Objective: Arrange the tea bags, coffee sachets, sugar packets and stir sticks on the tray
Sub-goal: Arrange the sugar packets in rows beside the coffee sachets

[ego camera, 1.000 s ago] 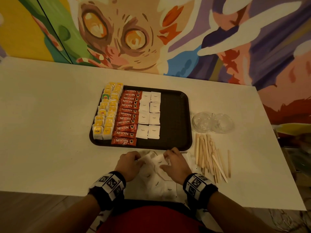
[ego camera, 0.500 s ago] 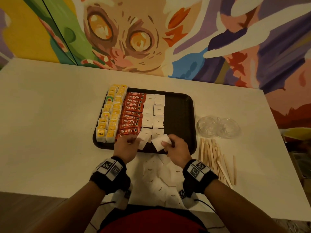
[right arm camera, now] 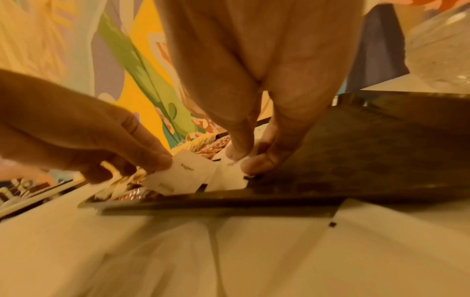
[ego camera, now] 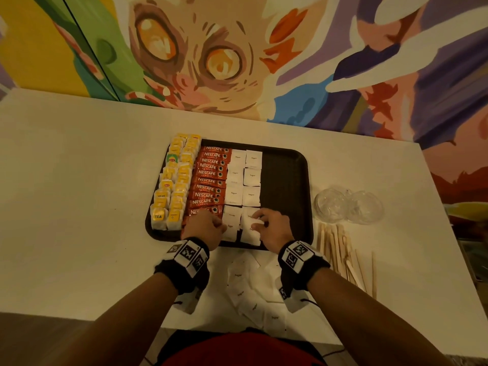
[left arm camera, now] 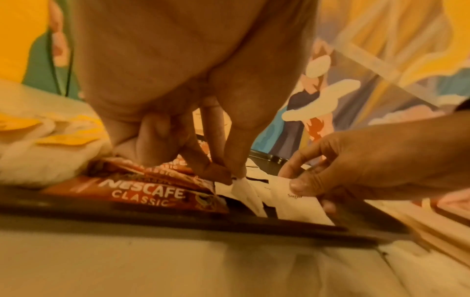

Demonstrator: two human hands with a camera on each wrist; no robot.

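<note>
Left hand pinches sugar packet corner; right hand pinches another; both over tray near edge; packets look light, floppy, best nipped at corners; more wait on worktop.

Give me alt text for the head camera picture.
Both hands, left hand and right hand, set white sugar packets at the near edge of a dark tray beside tea bags and coffee sachets; stir sticks lie on the table.
</note>
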